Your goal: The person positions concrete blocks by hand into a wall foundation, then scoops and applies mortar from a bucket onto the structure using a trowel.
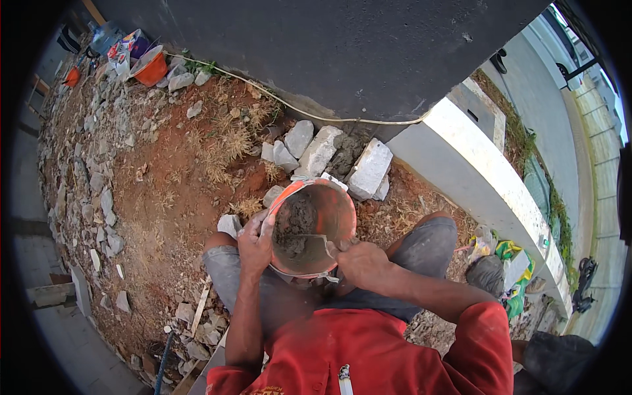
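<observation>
An orange bucket sits tilted between my bent knees, its mouth toward me. Wet grey mortar lies inside it, mostly along the left side and bottom. My left hand grips the bucket's left rim, with its fingers along the wall. My right hand is closed at the right rim, around the handle of a trowel, most of which the fist hides. The trowel's flat, mortar-smeared blade reaches into the bucket beside the mortar.
Pale concrete blocks with mortar between two of them lie just beyond the bucket, by a dark wall. A low white-topped wall curves along the right. Rubble covers the left ground; another orange bucket stands far left. Bags lie at right.
</observation>
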`<control>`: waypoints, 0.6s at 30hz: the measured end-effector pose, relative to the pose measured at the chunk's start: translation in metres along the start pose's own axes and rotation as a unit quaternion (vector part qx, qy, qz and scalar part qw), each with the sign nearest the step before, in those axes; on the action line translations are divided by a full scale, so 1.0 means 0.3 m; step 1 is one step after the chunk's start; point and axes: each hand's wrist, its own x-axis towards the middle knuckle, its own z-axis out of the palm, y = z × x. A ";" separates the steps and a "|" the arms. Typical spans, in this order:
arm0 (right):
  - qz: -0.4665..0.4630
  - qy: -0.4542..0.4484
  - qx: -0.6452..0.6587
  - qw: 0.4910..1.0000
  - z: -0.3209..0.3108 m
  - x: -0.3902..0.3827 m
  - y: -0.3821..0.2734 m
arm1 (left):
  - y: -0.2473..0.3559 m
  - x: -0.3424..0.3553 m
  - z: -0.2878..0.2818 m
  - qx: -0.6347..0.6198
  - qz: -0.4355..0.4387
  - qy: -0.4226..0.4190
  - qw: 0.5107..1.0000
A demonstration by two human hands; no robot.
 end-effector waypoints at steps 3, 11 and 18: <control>0.058 0.020 0.048 0.997 0.030 -0.013 -0.008 | 0.002 -0.016 0.001 0.000 -0.027 0.025 0.999; 0.055 0.013 -0.009 0.998 -0.034 0.006 0.020 | 0.047 -0.006 0.034 0.016 -0.019 -0.004 1.000; 0.058 -0.142 0.035 0.988 -0.046 0.003 0.011 | 0.082 0.031 0.105 0.028 -0.002 0.010 1.000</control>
